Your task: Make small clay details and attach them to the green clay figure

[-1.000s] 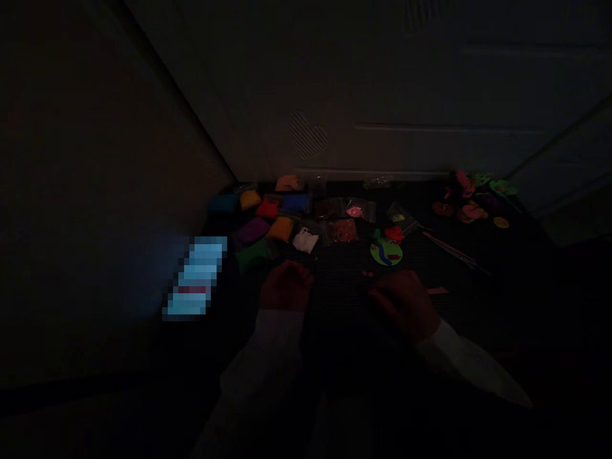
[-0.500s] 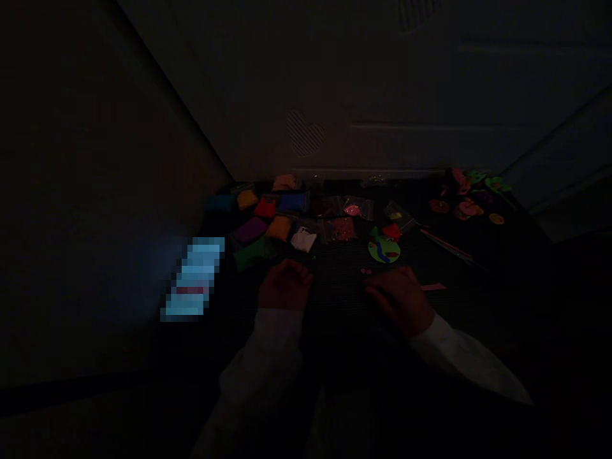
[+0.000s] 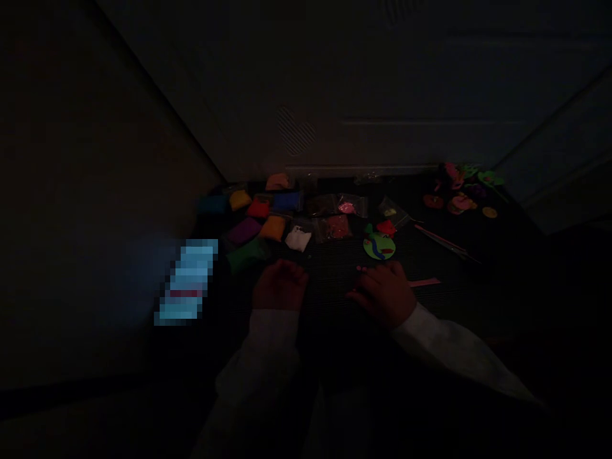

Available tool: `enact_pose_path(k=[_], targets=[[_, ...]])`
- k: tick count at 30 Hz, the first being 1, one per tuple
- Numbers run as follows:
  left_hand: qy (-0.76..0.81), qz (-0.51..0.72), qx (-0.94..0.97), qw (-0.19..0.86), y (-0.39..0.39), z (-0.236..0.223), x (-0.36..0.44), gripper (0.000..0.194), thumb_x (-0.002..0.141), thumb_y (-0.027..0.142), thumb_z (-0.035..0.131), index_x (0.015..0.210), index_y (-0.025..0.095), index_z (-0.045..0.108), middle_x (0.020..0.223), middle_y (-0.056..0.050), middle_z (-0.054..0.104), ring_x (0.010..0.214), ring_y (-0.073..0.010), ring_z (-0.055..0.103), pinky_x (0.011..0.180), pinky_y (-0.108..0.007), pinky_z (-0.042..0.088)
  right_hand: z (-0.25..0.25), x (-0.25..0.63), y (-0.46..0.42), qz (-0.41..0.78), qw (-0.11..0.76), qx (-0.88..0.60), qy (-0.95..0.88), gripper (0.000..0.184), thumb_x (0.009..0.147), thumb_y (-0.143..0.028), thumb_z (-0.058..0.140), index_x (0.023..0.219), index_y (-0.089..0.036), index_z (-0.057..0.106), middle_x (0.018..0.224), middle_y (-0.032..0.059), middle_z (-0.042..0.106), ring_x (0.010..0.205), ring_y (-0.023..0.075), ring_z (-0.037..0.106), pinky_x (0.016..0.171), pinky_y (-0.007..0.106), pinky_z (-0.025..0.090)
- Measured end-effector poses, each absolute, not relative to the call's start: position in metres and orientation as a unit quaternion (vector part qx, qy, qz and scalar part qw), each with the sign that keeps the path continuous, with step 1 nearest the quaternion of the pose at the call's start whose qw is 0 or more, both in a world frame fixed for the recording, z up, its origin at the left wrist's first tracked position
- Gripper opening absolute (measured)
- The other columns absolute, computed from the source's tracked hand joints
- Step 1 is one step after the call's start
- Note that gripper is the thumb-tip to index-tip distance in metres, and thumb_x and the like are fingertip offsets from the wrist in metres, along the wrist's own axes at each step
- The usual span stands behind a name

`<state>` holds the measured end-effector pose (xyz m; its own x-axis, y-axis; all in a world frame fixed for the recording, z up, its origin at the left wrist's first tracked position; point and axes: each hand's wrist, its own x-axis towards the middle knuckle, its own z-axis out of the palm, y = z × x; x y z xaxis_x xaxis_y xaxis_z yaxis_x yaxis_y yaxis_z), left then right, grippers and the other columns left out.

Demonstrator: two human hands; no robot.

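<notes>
The scene is very dark. My left hand (image 3: 280, 285) rests on the dark table, palm turned up and fingers loosely curled, with nothing visible in it. Thumb and forefinger of my right hand (image 3: 386, 293) are pinched around what looks like a tiny pink bit of clay (image 3: 354, 290). Just beyond those fingers lie small pink pieces (image 3: 359, 268). A round green clay figure (image 3: 379, 247) with blue, brown and red parts sits behind them. Partly behind the right hand, a flat pink strip (image 3: 426, 282) lies on the table.
Bags of coloured clay, including a white one (image 3: 299, 238) and a green one (image 3: 246, 256), spread across the back left. A pixelated lit screen (image 3: 186, 280) is at left. Scissors (image 3: 444, 242) and a pile of clay shapes (image 3: 463, 203) lie to the right.
My right hand has moved left, nearer the small pink pieces, and now partly covers them. My left hand keeps its pose. The whole view has shifted slightly.
</notes>
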<state>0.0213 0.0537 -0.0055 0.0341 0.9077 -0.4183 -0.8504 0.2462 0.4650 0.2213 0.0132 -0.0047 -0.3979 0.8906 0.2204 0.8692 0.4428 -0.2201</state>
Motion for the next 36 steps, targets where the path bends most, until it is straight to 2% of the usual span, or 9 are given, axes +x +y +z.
enact_pose_path(k=[7,14,19,25,29,34,36], targets=[[0.333,0.614,0.046,0.715,0.054,-0.007,0.020,0.014,0.065,0.020,0.049,0.053,0.013,0.050,0.049,0.001,0.046,0.049,-0.0087,0.045,0.047,-0.023,0.035,-0.004,0.219,0.014,0.025,0.142,-0.539,-0.830,0.031,0.077,-0.048,0.041,0.082,-0.021,0.056,0.089,0.0033,0.059,0.079,0.0167,0.046,0.073,0.034,0.021],[0.327,0.614,0.046,0.717,0.054,-0.006,0.020,0.014,0.065,0.020,0.048,0.052,0.014,0.049,0.049,0.001,0.045,0.048,-0.0081,0.044,0.046,-0.023,0.034,-0.002,0.232,0.002,0.019,0.153,-0.527,-0.836,0.036,0.079,-0.045,0.040,0.103,-0.022,0.053,0.088,0.0048,0.058,0.079,0.0169,0.045,0.073,0.035,0.022],[0.332,0.611,0.052,0.716,0.054,-0.009,0.019,0.012,0.064,0.021,0.049,0.054,0.014,0.049,0.049,0.002,0.047,0.048,-0.0080,0.044,0.047,-0.023,0.034,0.002,0.234,-0.004,0.010,0.102,-0.508,-0.855,0.039,0.080,-0.047,0.036,0.114,-0.031,0.045,0.089,0.0028,0.055,0.077,0.0182,0.042,0.072,0.038,0.021],[0.330,0.611,0.051,0.718,0.053,-0.005,0.020,0.013,0.064,0.020,0.049,0.053,0.014,0.050,0.049,0.001,0.046,0.049,-0.0084,0.044,0.046,-0.023,0.033,0.003,0.233,-0.005,0.014,0.081,-0.522,-0.849,0.039,0.081,-0.047,0.032,0.113,-0.029,0.046,0.090,0.0036,0.054,0.079,0.0187,0.040,0.072,0.039,0.021],[0.322,0.614,0.059,0.718,0.053,-0.006,0.020,0.014,0.065,0.020,0.049,0.053,0.013,0.051,0.050,0.001,0.046,0.049,-0.0084,0.044,0.046,-0.023,0.034,0.003,0.232,-0.005,0.022,0.085,-0.491,-0.867,0.038,0.081,-0.047,0.033,0.114,-0.033,0.045,0.089,0.0032,0.053,0.079,0.0185,0.040,0.072,0.039,0.021],[0.320,0.613,0.052,0.720,0.053,-0.008,0.019,0.015,0.066,0.020,0.048,0.053,0.013,0.051,0.050,0.001,0.045,0.048,-0.0083,0.044,0.046,-0.023,0.033,0.003,0.231,-0.005,0.019,0.094,-0.512,-0.853,0.042,0.080,-0.047,0.035,0.114,-0.025,0.046,0.091,0.0057,0.053,0.080,0.0192,0.040,0.072,0.039,0.022],[0.325,0.613,0.050,0.719,0.054,-0.008,0.020,0.015,0.066,0.020,0.048,0.052,0.013,0.050,0.049,0.001,0.044,0.048,-0.0083,0.044,0.046,-0.023,0.033,0.003,0.231,-0.005,0.021,0.101,-0.506,-0.857,0.039,0.080,-0.045,0.035,0.112,-0.027,0.048,0.089,0.0048,0.053,0.079,0.0182,0.040,0.073,0.039,0.022]])
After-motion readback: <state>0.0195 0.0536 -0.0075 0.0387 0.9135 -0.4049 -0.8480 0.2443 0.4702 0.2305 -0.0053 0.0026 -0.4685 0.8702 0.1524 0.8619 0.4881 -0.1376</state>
